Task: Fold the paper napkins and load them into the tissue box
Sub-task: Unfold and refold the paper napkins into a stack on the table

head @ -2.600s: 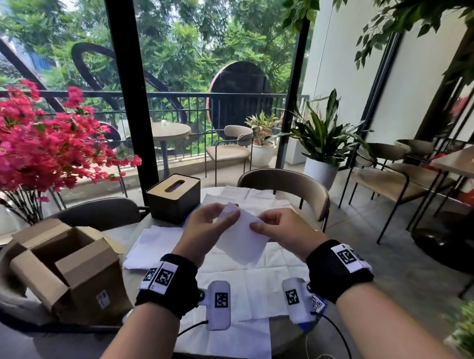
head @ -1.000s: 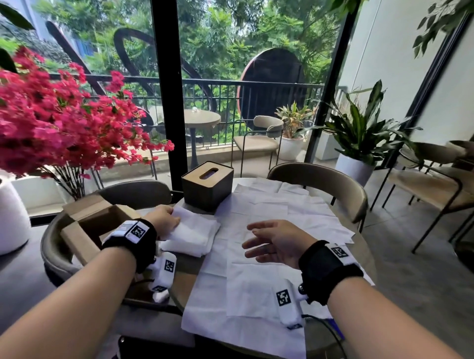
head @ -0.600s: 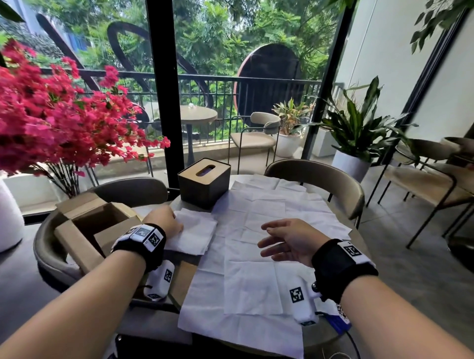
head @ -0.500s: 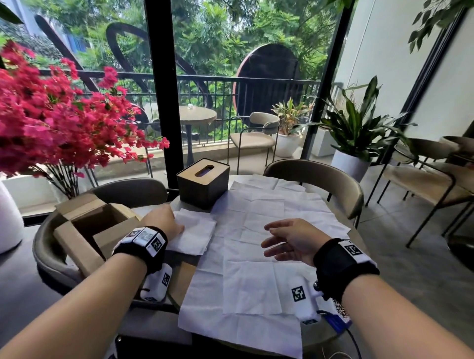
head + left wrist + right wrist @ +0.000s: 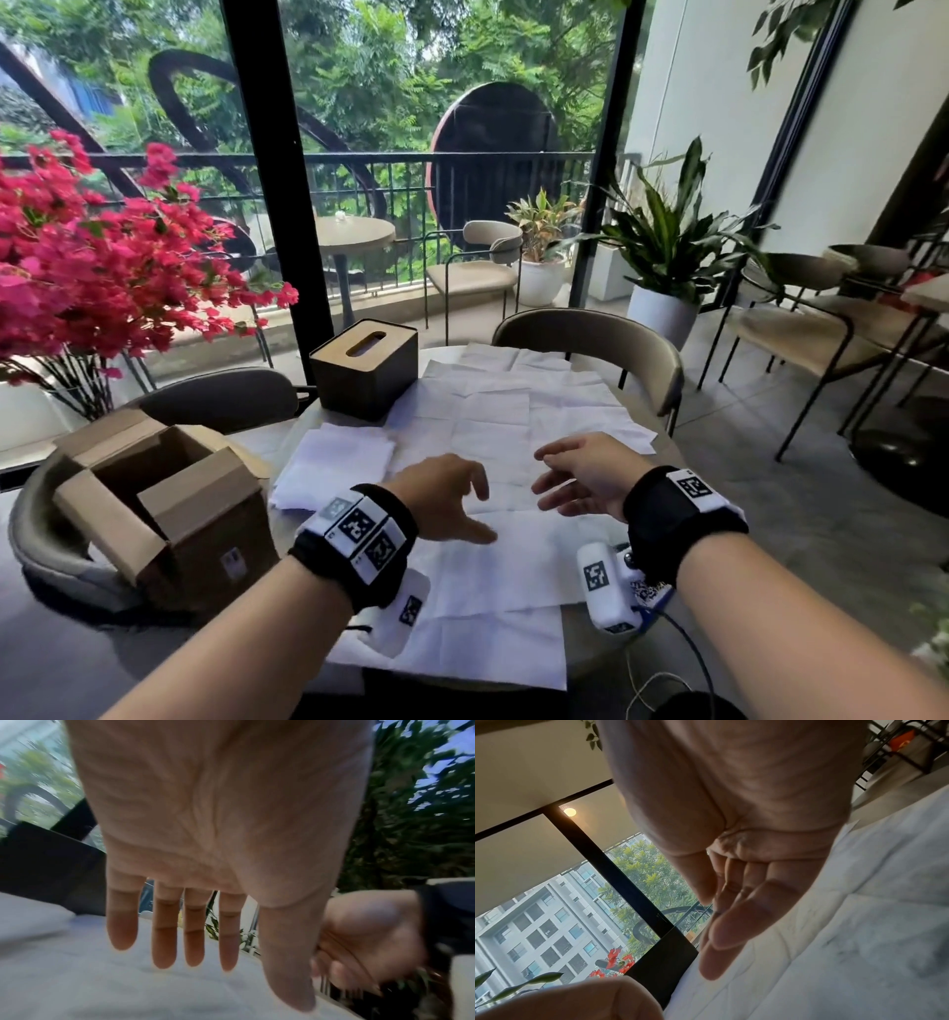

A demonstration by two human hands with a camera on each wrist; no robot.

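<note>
Hovering just above the spread of unfolded paper napkins (image 5: 493, 421): left hand (image 5: 441, 501), palm down, fingers (image 5: 164, 933) straight and slightly apart, holding nothing; right hand (image 5: 583, 480) close beside it, turned palm inward, fingers (image 5: 734, 923) loosely extended, likewise holding nothing. Covering most of the round counter (image 5: 262, 437), overlapping one another, thin white sheets, soft and matte, creased into a grid of square fold lines, long run of the spread stretching from the near counter edge away toward the far chair. Lying left of the left hand, a small stack of folded napkins (image 5: 336, 470), squarish, rumpled at the edges, one corner pointing toward the tissue box (image 5: 365, 367). Standing upright at the far left of the counter, touching the edge of the spread sheets, a near-cubic box with dark matte walls and a light wooden lid, oval slot in the lid running along the box's longer side, angled toward the far right. Sitting on a chair to the left, beside the counter, an open brown cardboard carton (image 5: 169, 503), flaps raised. Farther left, a spray of pink flowers (image 5: 92, 272).
</note>
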